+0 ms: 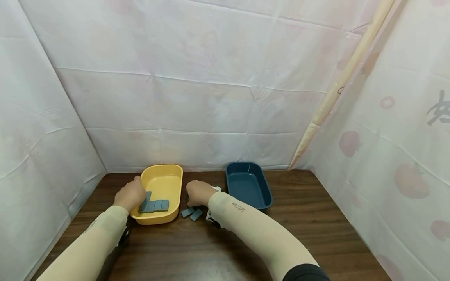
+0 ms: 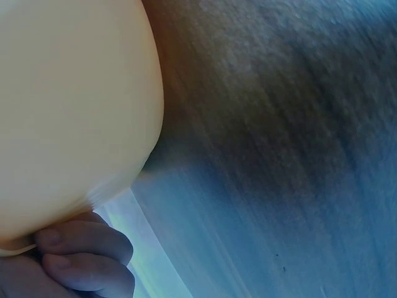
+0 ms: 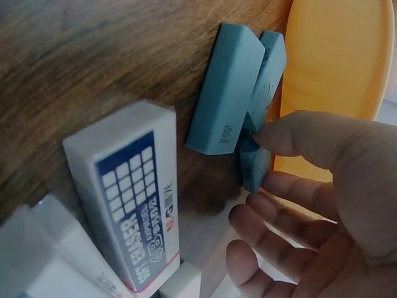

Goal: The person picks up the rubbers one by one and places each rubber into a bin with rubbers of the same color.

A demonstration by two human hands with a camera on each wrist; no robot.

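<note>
My left hand grips the left rim of a yellow plastic bin; in the left wrist view its fingers curl against the bin's edge. Several blue-grey erasers lie in the bin's near end, mostly in a row. Just right of the bin, my right hand is low over the table. Its thumb and forefinger pinch a small blue-grey eraser in the right wrist view. Two more blue-grey erasers lie beside it on the wood. A white eraser in a printed sleeve lies nearby.
A dark blue bin stands right of my right hand, partly behind the forearm. More white erasers lie near the right wrist. The brown wooden table is enclosed by white printed sheets at the back and both sides.
</note>
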